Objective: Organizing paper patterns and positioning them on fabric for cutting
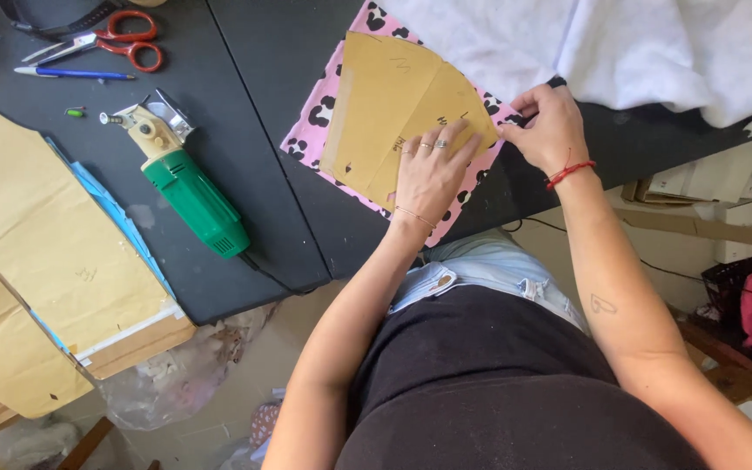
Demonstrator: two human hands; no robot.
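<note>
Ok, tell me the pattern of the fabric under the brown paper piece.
Pink fabric with black animal-print spots, seen in the head view.

the left hand [433,170] lies flat, fingers spread, on a brown paper pattern piece [389,109] that rests on pink fabric with black spots [315,117] on a black table [254,174]. the right hand [550,130] pinches the pattern's right edge just beside white cloth [620,43]. a green electric cutter [189,187], red-handled scissors [119,39] and a blue pen [76,74] lie well to the left.
</note>
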